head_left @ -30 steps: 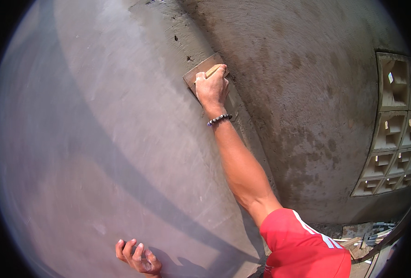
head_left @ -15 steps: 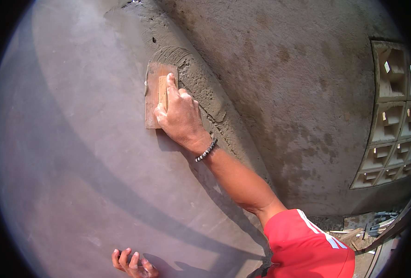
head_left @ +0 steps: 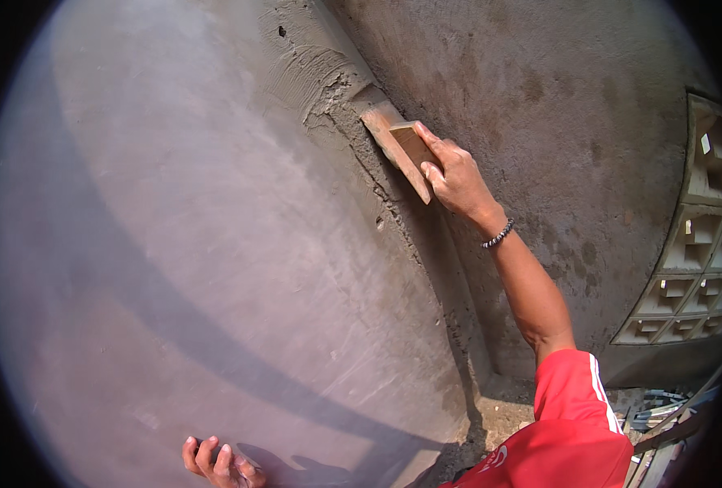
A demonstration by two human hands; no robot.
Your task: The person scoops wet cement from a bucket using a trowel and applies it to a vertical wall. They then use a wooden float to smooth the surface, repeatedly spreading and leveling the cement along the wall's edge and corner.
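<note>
My right hand (head_left: 458, 179) grips the handle of a wooden plastering float (head_left: 395, 150). The float is tilted, its board against the rough strip of wet plaster (head_left: 328, 98) beside the corner where two walls meet. A bracelet of dark beads (head_left: 499, 233) circles my right wrist. At the lower edge, my left hand (head_left: 223, 465) is near the smooth grey wall (head_left: 174, 220), fingers loosely curled and apart, with nothing visible in them. Whether it touches the wall I cannot tell.
To the right stands a rougher brown-grey wall (head_left: 556, 122) with pale ventilation blocks (head_left: 690, 236) set in it. Scraps of wood and debris (head_left: 658, 415) lie on the ground at the lower right. A curved shadow crosses the smooth wall.
My right hand has carried the float rightward, from the smooth wall's edge to the corner, and turned it from flat to tilted. My left hand has shifted slightly left.
</note>
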